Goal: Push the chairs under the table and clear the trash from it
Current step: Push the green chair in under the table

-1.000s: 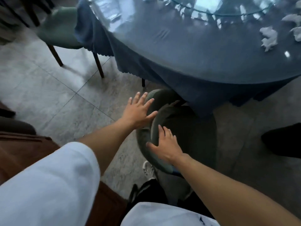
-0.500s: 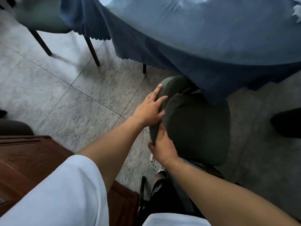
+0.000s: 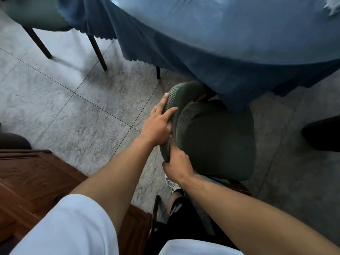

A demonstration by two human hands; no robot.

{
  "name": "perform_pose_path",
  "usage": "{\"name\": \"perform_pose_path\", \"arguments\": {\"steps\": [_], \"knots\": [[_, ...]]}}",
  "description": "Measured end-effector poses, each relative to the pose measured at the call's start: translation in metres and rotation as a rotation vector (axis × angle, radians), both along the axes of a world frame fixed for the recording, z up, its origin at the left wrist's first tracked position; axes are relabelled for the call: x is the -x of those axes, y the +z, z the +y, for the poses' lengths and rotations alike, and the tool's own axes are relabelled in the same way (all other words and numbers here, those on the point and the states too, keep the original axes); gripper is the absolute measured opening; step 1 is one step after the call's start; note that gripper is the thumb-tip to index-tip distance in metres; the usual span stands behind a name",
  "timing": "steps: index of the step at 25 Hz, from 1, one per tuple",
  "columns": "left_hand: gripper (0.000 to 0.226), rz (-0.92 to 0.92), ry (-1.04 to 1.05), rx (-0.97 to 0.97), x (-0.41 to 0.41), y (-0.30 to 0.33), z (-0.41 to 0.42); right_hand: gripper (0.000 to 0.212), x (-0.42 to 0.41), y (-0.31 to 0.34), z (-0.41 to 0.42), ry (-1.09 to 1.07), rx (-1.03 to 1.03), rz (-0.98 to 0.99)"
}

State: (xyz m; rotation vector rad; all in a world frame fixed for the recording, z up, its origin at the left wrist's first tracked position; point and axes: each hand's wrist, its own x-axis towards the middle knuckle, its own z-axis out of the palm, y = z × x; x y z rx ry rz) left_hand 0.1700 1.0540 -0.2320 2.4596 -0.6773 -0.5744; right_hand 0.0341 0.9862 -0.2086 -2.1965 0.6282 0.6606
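While the green chair is stood on the tiled floor at the near edge of the bench, its curved backrest is gripped by both hands. Its seat is partly tucked under the hanging blue tablecloth, the far edge hidden by the cloth. The left hand is laid over the backrest top, index finger stretched along the rim, the other fingers curled over it. The right hand is wrapped round the lower end of the backrest, fingers pressed together and curled inward, tips hidden behind the padding. A second green chair is seen at upper left, its seat partly under the cloth, dark legs on the floor. A scrap of white crumpled paper is seen on the bench at the top right corner. Brown carved wooden furniture is seen at lower left. A sneaker is visible below the right hand.
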Motion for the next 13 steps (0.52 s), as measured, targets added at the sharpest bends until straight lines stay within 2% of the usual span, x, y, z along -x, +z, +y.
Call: {"name": "perform_pose_path", "arguments": {"steps": [5, 9, 13], "knots": [[0.054, -0.016, 0.117, -0.059, 0.053, 0.004, -0.003, 0.084, 0.042, 0.005, -0.034, 0.17, -0.01, 0.029], [0.059, -0.034, 0.196, -0.165, 0.1, 0.003, -0.024, 0.095, 0.074, 0.007, -0.074, 0.302, -0.048, 0.061], [0.067, -0.03, 0.288, -0.241, 0.153, 0.004, -0.049, 0.088, 0.109, 0.003, -0.123, 0.464, -0.063, 0.039]]}}
